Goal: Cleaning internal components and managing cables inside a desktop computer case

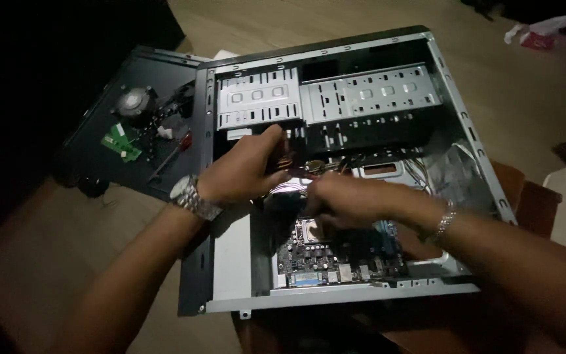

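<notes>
— While both hands are down in the case [453,105], what do you see, left to right?

— Far left, the side panel [93,137] lies flat and serves as a tray: a round cooler [132,101], a green card [120,143], a screwdriver [168,154] and small loose parts rest on it. Next, my left hand [240,174], watch on the wrist, has its fingers [270,141] curled shut around a cable bundle [302,169] just below the drive cage [335,98]. My right hand [352,200] meets it there; whether those fingers pinch a wire I cannot tell.

— How would you handle it?

— I'd judge it best to hold the bundle by the connector, not the wires, and keep it lifted off the motherboard [335,252] and its bare socket [309,231].

— Inside the case?

— Cage, cables, board.
</notes>
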